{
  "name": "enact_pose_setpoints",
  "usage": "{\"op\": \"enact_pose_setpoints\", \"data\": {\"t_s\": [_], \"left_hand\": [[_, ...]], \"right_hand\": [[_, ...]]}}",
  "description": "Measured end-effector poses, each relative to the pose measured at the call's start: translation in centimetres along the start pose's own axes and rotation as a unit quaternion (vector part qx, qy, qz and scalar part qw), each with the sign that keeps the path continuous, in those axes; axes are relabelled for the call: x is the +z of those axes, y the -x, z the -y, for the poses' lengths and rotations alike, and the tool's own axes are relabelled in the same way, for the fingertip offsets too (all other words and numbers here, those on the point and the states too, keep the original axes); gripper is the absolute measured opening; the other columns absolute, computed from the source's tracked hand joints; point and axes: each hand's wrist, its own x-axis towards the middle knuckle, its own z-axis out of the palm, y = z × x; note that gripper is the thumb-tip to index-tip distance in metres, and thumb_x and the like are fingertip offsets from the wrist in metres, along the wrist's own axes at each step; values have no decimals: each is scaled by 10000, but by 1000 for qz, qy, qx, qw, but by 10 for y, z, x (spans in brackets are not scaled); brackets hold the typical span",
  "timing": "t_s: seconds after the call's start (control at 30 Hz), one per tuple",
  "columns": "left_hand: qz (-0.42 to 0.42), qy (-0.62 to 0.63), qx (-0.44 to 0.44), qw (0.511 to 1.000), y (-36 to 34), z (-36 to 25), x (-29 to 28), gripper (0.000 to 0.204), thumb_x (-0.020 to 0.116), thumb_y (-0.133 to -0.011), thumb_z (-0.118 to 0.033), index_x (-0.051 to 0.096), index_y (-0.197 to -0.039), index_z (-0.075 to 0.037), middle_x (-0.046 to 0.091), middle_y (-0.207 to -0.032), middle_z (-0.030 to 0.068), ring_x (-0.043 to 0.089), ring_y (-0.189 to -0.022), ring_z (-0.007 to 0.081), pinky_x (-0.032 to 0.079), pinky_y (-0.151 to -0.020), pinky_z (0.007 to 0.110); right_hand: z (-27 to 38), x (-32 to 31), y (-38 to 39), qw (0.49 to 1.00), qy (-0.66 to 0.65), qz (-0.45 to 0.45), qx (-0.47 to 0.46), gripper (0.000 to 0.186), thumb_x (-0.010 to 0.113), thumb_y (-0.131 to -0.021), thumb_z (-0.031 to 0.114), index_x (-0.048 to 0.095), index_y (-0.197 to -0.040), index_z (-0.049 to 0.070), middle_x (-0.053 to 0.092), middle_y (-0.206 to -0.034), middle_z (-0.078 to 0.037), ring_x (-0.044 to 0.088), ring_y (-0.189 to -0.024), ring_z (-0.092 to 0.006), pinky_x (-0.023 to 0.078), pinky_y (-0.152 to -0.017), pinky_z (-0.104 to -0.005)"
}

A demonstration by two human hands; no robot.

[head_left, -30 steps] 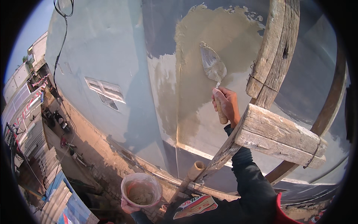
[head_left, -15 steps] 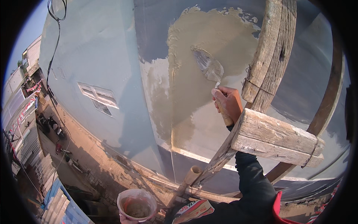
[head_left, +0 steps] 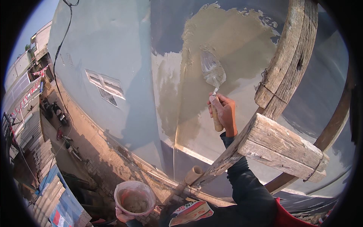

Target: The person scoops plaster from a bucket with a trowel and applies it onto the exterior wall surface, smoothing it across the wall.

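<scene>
Wet grey-brown plaster [head_left: 227, 49] covered a broad patch of the pale wall [head_left: 106, 45], high and to the right of the corner edge. The trowel [head_left: 213, 72] lay with its pointed steel blade flat against that patch, smeared with the same mix. The right hand [head_left: 224, 111] was wrapped firmly around the trowel's short wooden handle, fingers curled shut on it just below the blade's neck. That handle looked the proper place to grip: the blade would probably be thin, stiff and slick with mortar, and the tool light enough for one hand, growing heavier when loaded.

Down at the near edge, left of centre, the left hand [head_left: 123, 216] held the bucket [head_left: 135, 196] from beneath; only a few fingers showed pressed against its base, so how tightly they closed could not be told. The bucket was a small, pale, translucent plastic one, roughly half full of grey mortar, likely heavy for its size and apt to slop if tipped.

A rough wooden ladder [head_left: 283, 147] crossed the right side, its plank rung close to the dark sleeve. Far below on the left ran a narrow lane [head_left: 56, 125] with parked motorbikes.
</scene>
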Motion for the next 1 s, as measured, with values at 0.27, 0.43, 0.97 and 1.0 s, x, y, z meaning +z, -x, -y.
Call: {"op": "enact_pose_setpoints", "data": {"t_s": [0.27, 0.43, 0.97, 1.0], "left_hand": [[71, -37, 20, 997, -2, 8, -3, 495, 426, -869, -287, 550, -1203, 56, 571, -1204, 172, 522, -1137, 310, 387, -1007, 419], [82, -55, 31, 995, -17, 26, -28, 500, 432, -857, -296, 553, -1209, 39, 568, -1214, 169, 527, -1131, 314, 399, -999, 422], [27, 10, 4, 1000, 12, 12, 24, 475, 452, -819, -226, 574, -1149, 94, 602, -1131, 190, 573, -1057, 300, 447, -952, 397], [41, -2, 10, 999, 12, 8, 34, 472, 451, -819, -217, 569, -1154, 94, 598, -1138, 188, 572, -1059, 299, 447, -953, 396]], "right_hand": [[-20, 19, -11, 999, 34, -11, -18, 247, 556, -919, 155, 585, -1048, -55, 569, -734, -52, 521, -528, -94, 433, -441, -236], [37, 21, -47, 999, -28, 35, -19, 296, 542, -931, 236, 597, -999, -47, 576, -716, -50, 524, -507, -91, 443, -424, -241], [-12, 16, -23, 993, -38, 70, 93, 316, 546, -924, 250, 580, -1008, -53, 558, -724, -63, 524, -514, -107, 428, -417, -240], [-17, 13, -18, 993, -34, 67, 94, 316, 546, -924, 250, 580, -1008, -53, 558, -724, -63, 524, -514, -107, 428, -417, -240]]}}
